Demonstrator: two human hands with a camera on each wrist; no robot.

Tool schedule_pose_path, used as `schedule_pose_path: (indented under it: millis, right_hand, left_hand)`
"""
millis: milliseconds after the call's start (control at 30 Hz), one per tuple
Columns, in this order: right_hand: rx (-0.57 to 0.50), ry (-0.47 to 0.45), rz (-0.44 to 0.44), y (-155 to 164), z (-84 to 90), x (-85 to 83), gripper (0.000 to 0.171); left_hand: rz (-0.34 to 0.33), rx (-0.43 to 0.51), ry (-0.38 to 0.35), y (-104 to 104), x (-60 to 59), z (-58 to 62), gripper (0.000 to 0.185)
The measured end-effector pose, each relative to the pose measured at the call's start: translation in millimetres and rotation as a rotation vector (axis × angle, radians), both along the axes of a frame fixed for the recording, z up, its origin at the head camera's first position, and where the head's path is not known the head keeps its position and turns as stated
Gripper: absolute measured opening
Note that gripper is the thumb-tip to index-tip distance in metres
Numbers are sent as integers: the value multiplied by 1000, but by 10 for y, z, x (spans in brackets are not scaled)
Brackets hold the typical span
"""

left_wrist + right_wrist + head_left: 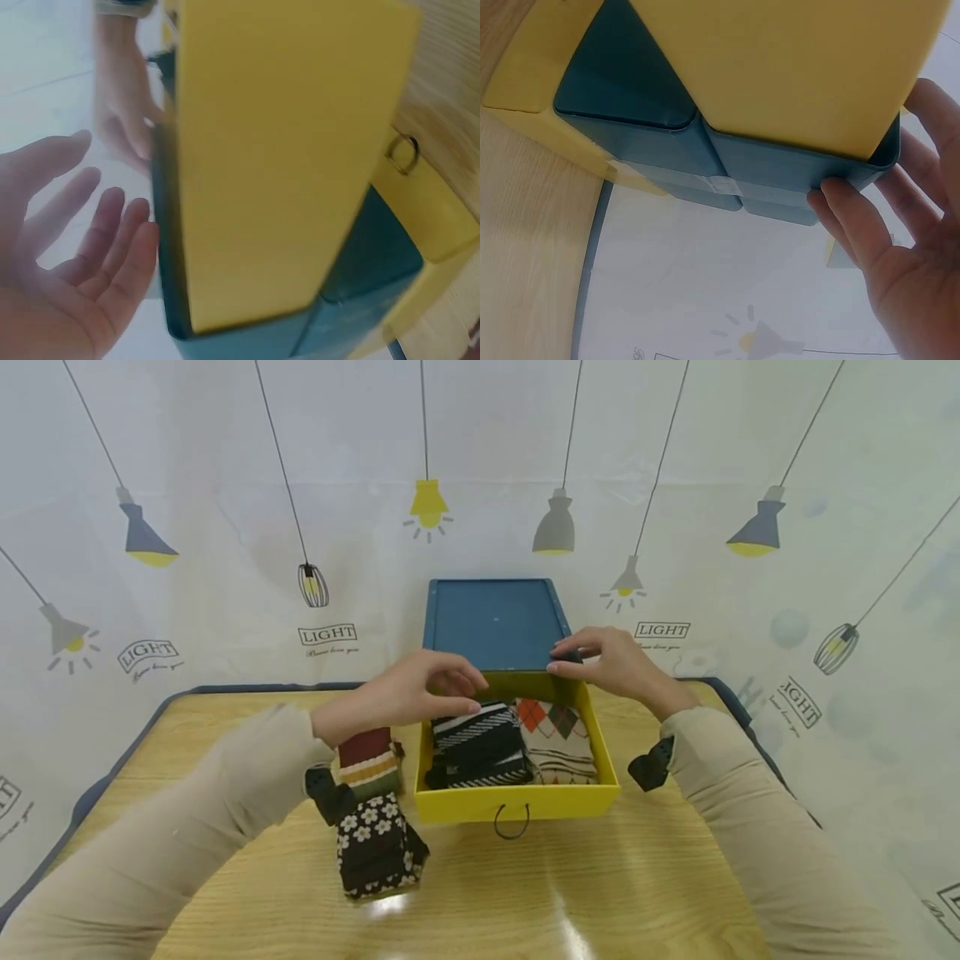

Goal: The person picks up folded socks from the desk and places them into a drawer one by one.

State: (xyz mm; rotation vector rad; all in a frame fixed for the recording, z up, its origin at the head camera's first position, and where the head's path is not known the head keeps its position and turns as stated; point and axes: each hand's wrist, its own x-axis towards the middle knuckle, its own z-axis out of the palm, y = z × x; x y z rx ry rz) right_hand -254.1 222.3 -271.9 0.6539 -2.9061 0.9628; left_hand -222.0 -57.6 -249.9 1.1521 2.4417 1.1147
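A yellow drawer (517,803) stands pulled out of the blue-green drawer cabinet (495,622). Inside are folded black-and-white socks (480,747) and folded argyle socks (558,739). My left hand (420,687) hovers over the drawer's back left corner, fingers loosely bent and holding nothing; in the left wrist view this hand (82,255) is beside the cabinet's rim. My right hand (607,664) is at the cabinet's front right corner. In the right wrist view, fingertips (847,202) of that hand touch the cabinet's edge, thumb and other fingers spread around the corner.
Left of the drawer, folded striped socks (371,764) and folded flower-patterned socks (378,847) lie on the wooden table (540,893). A second yellow drawer (427,202) with a ring handle (405,154) shows below the first. Behind stands a wall sheet (495,427) printed with lamps.
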Motion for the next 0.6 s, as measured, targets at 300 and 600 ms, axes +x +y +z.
schedule_pose_path:
  millis: [300,600]
  right_hand:
    - [-4,15,9,-5,-7,0,33]
    - [-20,14,18,5,-14,-3,33]
  left_hand:
    - [-45,166,22,-82,470,-29,26]
    - [-43,218,282,-52,967,-478,18]
